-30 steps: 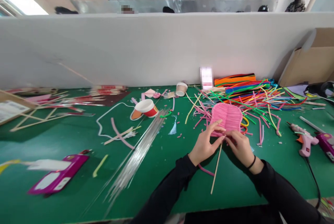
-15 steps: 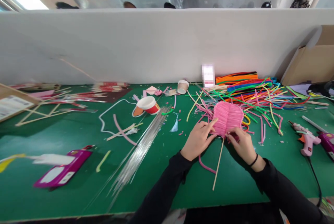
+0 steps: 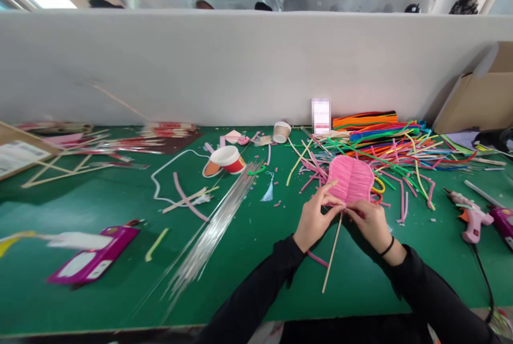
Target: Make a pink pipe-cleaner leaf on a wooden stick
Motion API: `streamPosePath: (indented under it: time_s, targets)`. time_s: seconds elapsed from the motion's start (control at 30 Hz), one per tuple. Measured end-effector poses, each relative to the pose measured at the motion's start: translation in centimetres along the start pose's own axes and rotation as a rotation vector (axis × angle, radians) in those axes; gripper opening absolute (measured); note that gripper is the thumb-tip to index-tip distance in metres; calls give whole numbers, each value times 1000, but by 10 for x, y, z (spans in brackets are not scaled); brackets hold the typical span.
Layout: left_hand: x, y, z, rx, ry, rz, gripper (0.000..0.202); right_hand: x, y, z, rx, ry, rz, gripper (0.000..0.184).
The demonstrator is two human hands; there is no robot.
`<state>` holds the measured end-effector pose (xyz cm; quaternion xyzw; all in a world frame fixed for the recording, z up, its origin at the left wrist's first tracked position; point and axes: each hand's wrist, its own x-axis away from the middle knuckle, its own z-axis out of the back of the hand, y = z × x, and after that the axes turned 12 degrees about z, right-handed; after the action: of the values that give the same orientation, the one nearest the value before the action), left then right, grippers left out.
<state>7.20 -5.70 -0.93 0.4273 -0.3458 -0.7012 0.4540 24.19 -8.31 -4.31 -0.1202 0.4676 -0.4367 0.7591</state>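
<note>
The big green counter (image 3: 100,205) is taking up most of the view, and it's pretty messy. A long white partition (image 3: 200,66) is running along its far edge. A cardboard box (image 3: 476,103) is leaning open at the far right corner.

A huge heap of coloured pipe cleaners (image 3: 385,135) is spreading out right of centre, up near the partition. Loose bits of it are trailing down toward the person. A bundle of thin silver wires (image 3: 212,226) is lying diagonally across the middle. A magenta pack (image 3: 92,258) is sitting well off to the left, near the front edge.

The pink pipe-cleaner fan (image 3: 352,178) is resting flat on the counter, just at the near edge of the heap. Both hands are working at its bottom. The left hand (image 3: 316,218) is pinching the fan's lower left edge, with the fingers closed on it. The right hand (image 3: 371,221) is gripping the lower right edge the same way, with a dark band on its wrist. A thin wooden stick (image 3: 332,252) is poking out from under the fan between the two hands and slanting back toward the person.

A pink glue gun (image 3: 471,216) is lying off to the right, well apart from the hands. A red paper cup (image 3: 228,158) is tipped on its side left of the fan, and a little pale blue tassel (image 3: 267,192) is sitting just beside the wires.
</note>
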Motion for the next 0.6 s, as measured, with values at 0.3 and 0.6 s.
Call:
streamPosePath:
  time_s: [0.3,0.6]
  targets:
    - [9,-4,-4,-173,107,-163,63,-8,-6,4,-22,49,-5,12]
    - [14,-10,-17,-643,18,-184,73,-9,-7,4,-65,104,-63,11]
